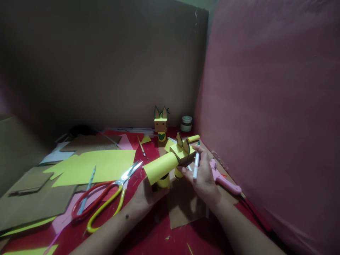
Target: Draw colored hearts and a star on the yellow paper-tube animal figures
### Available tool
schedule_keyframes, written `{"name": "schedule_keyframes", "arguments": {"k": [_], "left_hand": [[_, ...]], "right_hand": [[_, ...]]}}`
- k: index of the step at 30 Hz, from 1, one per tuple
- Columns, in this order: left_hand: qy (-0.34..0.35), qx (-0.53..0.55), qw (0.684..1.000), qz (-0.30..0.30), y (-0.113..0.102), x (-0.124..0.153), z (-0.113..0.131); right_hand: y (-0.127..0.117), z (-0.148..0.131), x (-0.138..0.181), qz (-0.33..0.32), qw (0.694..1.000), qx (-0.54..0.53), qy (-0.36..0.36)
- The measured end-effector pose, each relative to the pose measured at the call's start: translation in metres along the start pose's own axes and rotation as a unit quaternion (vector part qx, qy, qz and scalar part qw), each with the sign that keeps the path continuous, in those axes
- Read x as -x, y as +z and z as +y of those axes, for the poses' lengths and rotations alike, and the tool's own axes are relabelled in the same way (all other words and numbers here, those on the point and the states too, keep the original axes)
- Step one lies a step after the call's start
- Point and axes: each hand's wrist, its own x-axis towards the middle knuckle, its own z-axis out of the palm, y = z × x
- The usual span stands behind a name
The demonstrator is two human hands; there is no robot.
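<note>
My left hand point(148, 194) grips from below a yellow paper animal figure point(166, 164) made of rolled tubes, with a boxy head and two dark-edged ears at its far end. My right hand point(203, 173) is closed on a white marker pen point(196, 165), its tip pointing down, and touches the figure's head. Both hands hover just above the red table point(148, 237), over a brown cardboard piece point(183, 209).
A finished paper figure point(160, 125) stands at the back beside a small jar point(186, 123). Scissors with red and yellow handles point(103, 200) lie to the left on yellow paper sheets point(95, 164). A pink glue gun point(224, 179) lies to the right, near a pink wall.
</note>
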Motion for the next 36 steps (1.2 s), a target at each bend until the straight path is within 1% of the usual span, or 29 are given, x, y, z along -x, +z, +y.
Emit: {"name": "schedule_keyframes", "arguments": {"k": [2,4,8,11,14,20,27,31,36], "left_hand": [[0.008,-0.005,1.0,0.015,0.001,0.001,0.0],[-0.004,-0.01,1.0,0.015,0.002,0.002,0.004],[-0.021,0.029,0.999,-0.038,0.003,0.007,0.013],[-0.026,0.073,0.994,-0.075,0.002,0.01,0.014],[-0.032,0.073,0.992,-0.099,-0.001,0.011,0.014],[0.031,0.033,0.994,-0.104,0.001,0.011,0.02],[0.045,0.034,0.995,-0.079,0.005,0.013,0.014],[0.039,0.03,0.995,-0.087,0.009,0.013,0.01],[0.027,0.019,0.995,-0.092,0.019,0.009,0.015]], "right_hand": [[-0.001,0.0,-0.002,-0.014,1.0,-0.014,0.0],[-0.004,0.0,-0.005,-0.026,0.999,-0.028,0.0],[-0.01,0.004,-0.013,-0.06,0.996,-0.062,0.014],[-0.012,0.007,-0.018,-0.095,0.991,-0.091,0.032],[-0.014,0.006,-0.02,-0.118,0.986,-0.11,0.046],[-0.015,-0.002,-0.025,-0.157,0.974,-0.151,0.06],[-0.009,-0.001,-0.032,-0.168,0.967,-0.18,0.058],[-0.009,-0.001,-0.03,-0.166,0.967,-0.182,0.062],[-0.014,-0.002,-0.027,-0.152,0.969,-0.184,0.06]]}}
